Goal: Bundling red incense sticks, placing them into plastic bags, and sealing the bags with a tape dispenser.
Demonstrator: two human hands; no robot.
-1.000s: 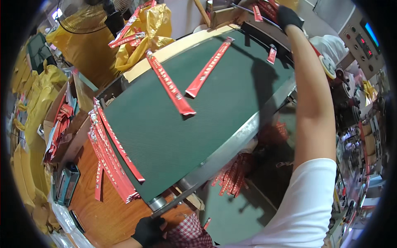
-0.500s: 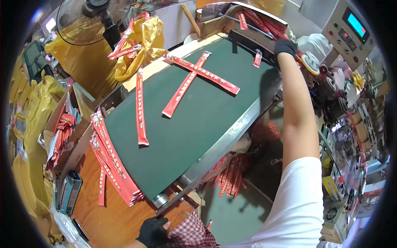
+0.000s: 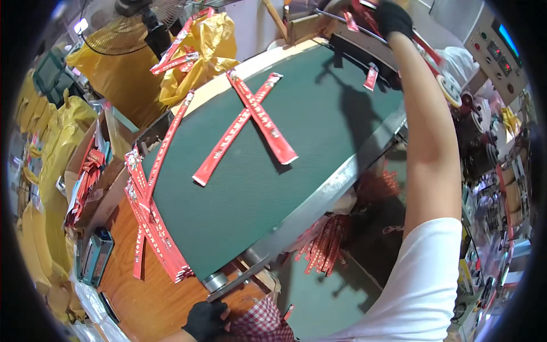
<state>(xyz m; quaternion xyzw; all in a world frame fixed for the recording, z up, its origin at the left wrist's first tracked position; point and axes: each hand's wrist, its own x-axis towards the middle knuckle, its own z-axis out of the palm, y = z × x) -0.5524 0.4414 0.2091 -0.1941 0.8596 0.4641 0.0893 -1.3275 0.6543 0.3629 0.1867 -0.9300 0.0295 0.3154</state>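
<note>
Red slim packets point(image 3: 261, 118) cross near the green belt's point(image 3: 228, 222) far edge, probably light, slick and bendable, best gripped mid-length. Right hand point(image 3: 394, 20), beyond its far-right corner, and left hand point(image 3: 205, 321), by the counter's point(image 3: 165, 302) near edge: cannot tell either grip.

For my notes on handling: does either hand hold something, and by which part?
It cannot be told: the right hand is near red packets, its grip hidden; the left hand, near the checked cloth, shows no clear hold.
</note>
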